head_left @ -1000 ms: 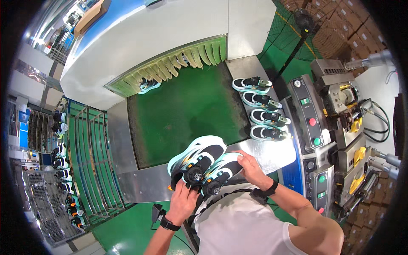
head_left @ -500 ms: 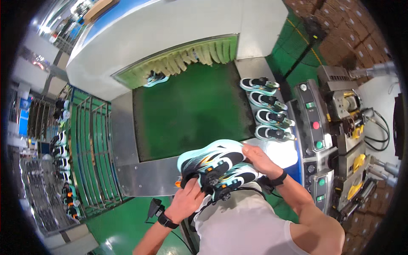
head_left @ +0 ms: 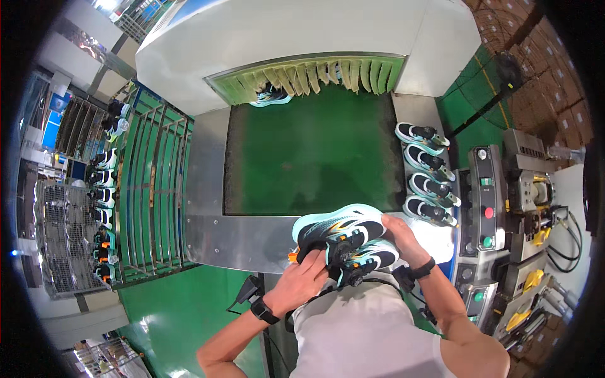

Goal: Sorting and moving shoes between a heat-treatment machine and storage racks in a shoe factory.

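Note:
A black and white sneaker with a mint-green sole [head_left: 340, 217] is tilted on its side in front of my body. My left hand [head_left: 305, 277] is closed on its heel end, the fingers at the collar opening by an orange tab. At the toe end, my right hand [head_left: 405, 240] grips the edge of the sole. A second sneaker of the same kind [head_left: 376, 256] lies against my shirt, just below the first. Whether a hand also holds this second one is hidden. Black round pieces show beside the shoes' openings.
Ahead is a green conveyor belt [head_left: 315, 154] under a strip curtain [head_left: 309, 79], with a sneaker [head_left: 271, 96] partly beneath it. Several sneakers [head_left: 430, 160] line the right metal ledge. A button panel [head_left: 485, 201] stands further right. At left are a metal rack [head_left: 154, 189] and more shoes.
The whole scene has shifted right in the picture as my view turned left. Both hands keep their hold on the tilted sneaker, with little change in grip.

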